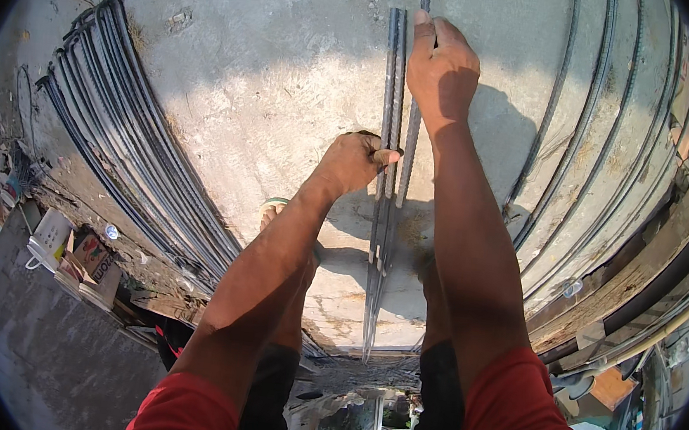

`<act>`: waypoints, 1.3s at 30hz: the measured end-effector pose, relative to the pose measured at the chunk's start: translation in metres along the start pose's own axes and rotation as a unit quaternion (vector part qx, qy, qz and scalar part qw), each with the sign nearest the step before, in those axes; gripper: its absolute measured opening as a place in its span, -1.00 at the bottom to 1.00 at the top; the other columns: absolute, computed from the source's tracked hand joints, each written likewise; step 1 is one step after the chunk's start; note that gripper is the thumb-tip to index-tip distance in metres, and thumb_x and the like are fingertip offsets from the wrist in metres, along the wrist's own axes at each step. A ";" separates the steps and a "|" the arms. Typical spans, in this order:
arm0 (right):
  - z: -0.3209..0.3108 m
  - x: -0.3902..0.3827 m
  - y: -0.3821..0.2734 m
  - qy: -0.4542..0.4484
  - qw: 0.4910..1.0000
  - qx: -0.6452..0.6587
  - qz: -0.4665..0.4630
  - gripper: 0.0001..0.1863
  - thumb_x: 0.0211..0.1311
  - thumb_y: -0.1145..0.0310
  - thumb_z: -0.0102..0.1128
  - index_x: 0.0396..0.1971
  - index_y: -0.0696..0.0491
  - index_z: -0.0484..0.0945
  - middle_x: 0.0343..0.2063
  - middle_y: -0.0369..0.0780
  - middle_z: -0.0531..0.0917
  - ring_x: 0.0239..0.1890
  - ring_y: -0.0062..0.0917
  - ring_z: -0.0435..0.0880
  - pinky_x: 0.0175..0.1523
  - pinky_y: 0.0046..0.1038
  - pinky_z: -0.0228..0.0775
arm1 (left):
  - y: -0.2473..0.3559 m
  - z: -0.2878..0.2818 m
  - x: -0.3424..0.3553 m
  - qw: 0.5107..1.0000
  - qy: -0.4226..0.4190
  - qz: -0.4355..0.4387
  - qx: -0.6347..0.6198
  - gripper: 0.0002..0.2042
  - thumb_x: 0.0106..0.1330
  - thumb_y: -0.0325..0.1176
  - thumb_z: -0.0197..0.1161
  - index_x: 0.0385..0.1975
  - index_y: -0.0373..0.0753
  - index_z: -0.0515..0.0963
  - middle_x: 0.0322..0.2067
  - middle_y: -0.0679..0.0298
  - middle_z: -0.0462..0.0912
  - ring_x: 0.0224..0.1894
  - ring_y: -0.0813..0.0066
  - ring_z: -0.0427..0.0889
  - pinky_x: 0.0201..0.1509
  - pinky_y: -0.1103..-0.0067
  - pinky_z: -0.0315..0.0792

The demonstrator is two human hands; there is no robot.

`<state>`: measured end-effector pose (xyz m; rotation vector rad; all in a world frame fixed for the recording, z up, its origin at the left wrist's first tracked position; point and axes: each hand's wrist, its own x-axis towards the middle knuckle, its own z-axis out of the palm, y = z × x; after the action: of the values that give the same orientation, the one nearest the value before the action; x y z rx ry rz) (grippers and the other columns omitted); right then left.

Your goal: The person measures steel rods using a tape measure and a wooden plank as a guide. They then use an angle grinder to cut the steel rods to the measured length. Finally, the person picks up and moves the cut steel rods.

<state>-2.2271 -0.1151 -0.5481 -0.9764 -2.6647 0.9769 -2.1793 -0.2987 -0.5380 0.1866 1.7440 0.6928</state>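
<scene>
My left hand is closed around a small bundle of ribbed steel bars that runs away from me between my legs. Its thumb lies across the front of the bars. Farther off and a little to the right, my right hand pinches a single ribbed bar between thumb and fingers. That bar lies alongside the bundle, and its far end extends past the upper edge of the view. The fingertips of both hands are partly hidden.
Several steel bars with bent ends lie grouped at left on the concrete floor. Spaced-out long bars lie at right, beside curved-looking boards. A cardboard box sits at lower left. My sandalled foot is near my left forearm.
</scene>
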 end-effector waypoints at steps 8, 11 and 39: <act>-0.004 -0.020 0.005 -0.091 0.994 -0.045 0.042 -0.57 0.55 0.07 0.05 -0.15 0.14 0.72 -0.15 -0.04 0.76 -0.09 -0.04 0.74 0.00 -0.12 0.57 | -0.008 0.012 0.000 0.999 0.027 -0.012 -0.019 -0.48 0.41 0.12 0.32 -0.44 -0.32 0.71 -0.37 0.03 0.73 -0.24 0.01 0.71 -0.05 0.26 0.54; -0.002 -0.027 0.011 -0.058 0.996 -0.058 0.031 -0.57 0.55 0.08 0.06 -0.23 0.16 0.69 -0.19 -0.03 0.75 -0.11 -0.03 0.73 -0.01 -0.11 0.57 | -0.011 0.013 0.003 0.996 0.066 0.050 0.015 -0.47 0.40 0.16 0.31 -0.41 -0.32 0.69 -0.41 -0.02 0.68 -0.30 -0.08 0.67 -0.12 0.25 0.53; -0.011 -0.037 0.019 -0.151 0.985 -0.069 -0.052 -0.60 0.54 0.14 0.10 -0.36 0.17 0.64 -0.33 -0.01 0.73 -0.18 -0.03 0.69 -0.02 -0.08 0.52 | 0.005 0.049 -0.013 0.980 0.186 -0.068 -0.037 -0.53 0.49 0.07 0.22 -0.31 -0.31 0.68 -0.39 -0.22 0.69 -0.22 -0.28 0.68 -0.09 0.08 0.55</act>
<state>-2.1849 -0.1209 -0.5480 -0.7546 -3.0331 1.0018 -2.1310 -0.2834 -0.5309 -0.1220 2.0597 0.7244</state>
